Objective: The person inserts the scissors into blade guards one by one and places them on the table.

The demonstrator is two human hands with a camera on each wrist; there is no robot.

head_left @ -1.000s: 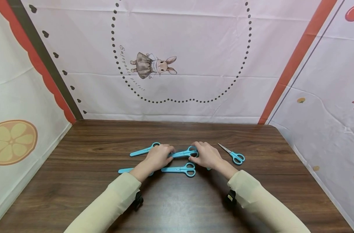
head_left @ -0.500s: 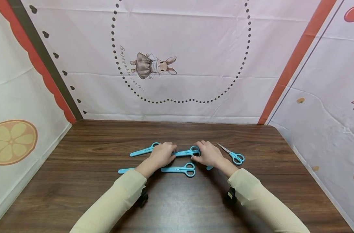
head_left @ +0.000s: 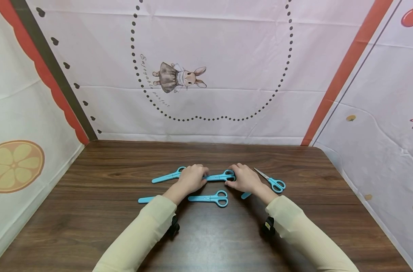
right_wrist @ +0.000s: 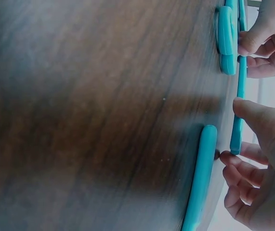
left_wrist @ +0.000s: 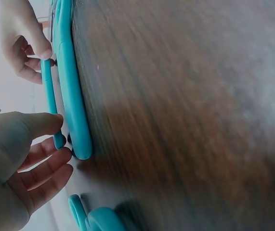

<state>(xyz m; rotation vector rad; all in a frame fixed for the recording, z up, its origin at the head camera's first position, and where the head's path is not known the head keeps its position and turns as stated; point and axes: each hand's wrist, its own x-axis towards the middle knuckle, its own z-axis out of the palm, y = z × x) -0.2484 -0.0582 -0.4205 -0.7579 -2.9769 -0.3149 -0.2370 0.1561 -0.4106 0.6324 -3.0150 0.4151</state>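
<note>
Both hands hold one pair of light-blue scissors (head_left: pixel 220 177) in a matching blade cover, close over the table. My left hand (head_left: pixel 192 178) pinches the covered tip between thumb and fingers, as the left wrist view shows with the blue cover (left_wrist: pixel 49 89). At the other end my right hand (head_left: pixel 243 178) pinches the finger loops; its thumb (right_wrist: pixel 254 111) presses on one side in the right wrist view. Just in front lies another covered pair of scissors (head_left: pixel 206 198). A blue cover tip (head_left: pixel 246 195) pokes out from under the right wrist, the rest hidden.
Behind the left hand lies a covered pair of scissors (head_left: pixel 165 177). Another blue cover (head_left: pixel 146 199) is partly hidden by the left forearm. Scissors with a bare blade (head_left: pixel 277 185) lie right of the right hand. A patterned cloth (head_left: pixel 220 56) rises behind the wooden table (head_left: pixel 206 241).
My left hand has moved right and slightly away, toward the right hand. The held scissors have shifted a little to the right, and the right hand slightly with them.
</note>
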